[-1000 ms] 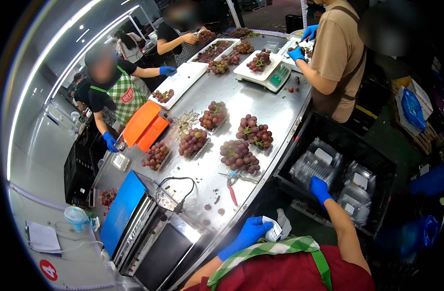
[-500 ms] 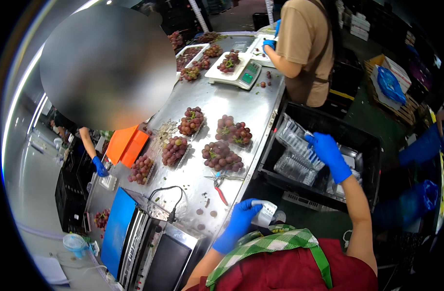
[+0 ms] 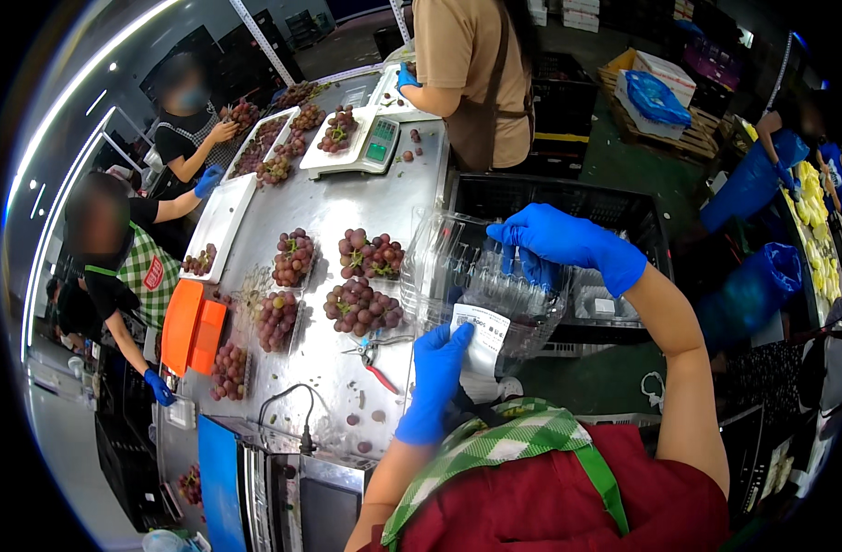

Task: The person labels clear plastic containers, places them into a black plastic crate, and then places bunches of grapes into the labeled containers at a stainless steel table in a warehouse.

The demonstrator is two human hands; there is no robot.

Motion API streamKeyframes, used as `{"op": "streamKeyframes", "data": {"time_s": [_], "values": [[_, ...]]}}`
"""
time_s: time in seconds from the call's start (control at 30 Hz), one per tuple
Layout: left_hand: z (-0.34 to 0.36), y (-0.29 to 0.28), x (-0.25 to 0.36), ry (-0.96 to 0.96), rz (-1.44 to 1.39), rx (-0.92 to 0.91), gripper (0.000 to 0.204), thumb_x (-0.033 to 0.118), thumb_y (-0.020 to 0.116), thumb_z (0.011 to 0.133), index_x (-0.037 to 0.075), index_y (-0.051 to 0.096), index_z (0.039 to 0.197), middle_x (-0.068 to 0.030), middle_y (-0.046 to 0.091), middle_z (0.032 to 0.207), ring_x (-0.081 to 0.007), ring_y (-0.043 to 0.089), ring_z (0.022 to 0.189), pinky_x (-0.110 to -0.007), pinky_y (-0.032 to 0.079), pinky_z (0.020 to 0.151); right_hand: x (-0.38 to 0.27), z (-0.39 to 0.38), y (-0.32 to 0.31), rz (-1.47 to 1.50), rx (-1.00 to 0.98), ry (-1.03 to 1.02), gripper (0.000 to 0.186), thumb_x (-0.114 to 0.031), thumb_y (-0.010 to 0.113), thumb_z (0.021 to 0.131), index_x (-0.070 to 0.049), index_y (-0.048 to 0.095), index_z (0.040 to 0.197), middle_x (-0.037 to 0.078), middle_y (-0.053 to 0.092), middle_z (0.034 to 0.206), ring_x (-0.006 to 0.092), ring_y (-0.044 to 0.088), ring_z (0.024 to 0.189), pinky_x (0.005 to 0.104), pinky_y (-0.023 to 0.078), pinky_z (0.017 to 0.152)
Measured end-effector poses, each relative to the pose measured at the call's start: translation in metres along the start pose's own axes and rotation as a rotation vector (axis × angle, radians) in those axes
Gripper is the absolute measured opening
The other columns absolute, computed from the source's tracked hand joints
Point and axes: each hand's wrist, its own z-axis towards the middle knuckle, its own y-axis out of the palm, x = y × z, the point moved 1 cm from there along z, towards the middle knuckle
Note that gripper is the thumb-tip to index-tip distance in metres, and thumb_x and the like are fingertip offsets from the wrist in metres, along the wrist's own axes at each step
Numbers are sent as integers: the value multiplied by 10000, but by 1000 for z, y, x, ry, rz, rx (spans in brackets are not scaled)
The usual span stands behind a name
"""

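My right hand (image 3: 577,244), in a blue glove, grips a clear plastic clamshell box (image 3: 432,260) by its far edge. The box hangs between the table edge and the crate, and I cannot tell whether it is a single one or a nested stack. My gloved left hand (image 3: 435,373) pinches a white printed label strip (image 3: 482,342) just in front of the box. Bunches of reddish grapes (image 3: 361,305) lie on the table beyond my left hand. Closest to that hand are red-handled pruning shears (image 3: 377,370).
A black crate (image 3: 656,262) of clear boxes stands right of the metal table (image 3: 347,204). Farther up is a white scale (image 3: 357,152) bearing grapes. An orange bin (image 3: 184,327) and a blue-sided machine (image 3: 220,474) are at left. A person in tan (image 3: 467,69) and two others work around the table.
My right hand has lifted the clear box out of the black crate and brought it left, towards my left hand. The label strip is raised beside it. My view has swung right.
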Motion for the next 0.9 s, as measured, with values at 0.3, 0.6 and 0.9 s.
{"op": "streamKeyframes", "data": {"time_s": [0.3,0.6,0.9], "values": [[1,-4,-8,47,-26,26,152,139,591,766,-11,606,787,3,580,686,-38,468,575,-181,376,532,0,-1,7,-79,7,-34,496,-421,445,814,42,541,665,112,521,537,185,558,443,269,463,381],[3,-2,-4,62,-37,47,135,134,594,763,6,604,722,30,554,653,-23,429,552,-182,345,499,-2,-6,5,-96,27,-43,497,-429,435,816,37,562,700,116,547,592,179,562,465,269,470,397],[25,-17,-40,171,476,25,217,175,553,773,-30,604,825,-55,595,661,-109,521,569,-234,424,563,17,-31,-9,-88,374,-232,299,-275,454,834,5,555,850,100,604,713,151,573,546,239,464,461]]}}
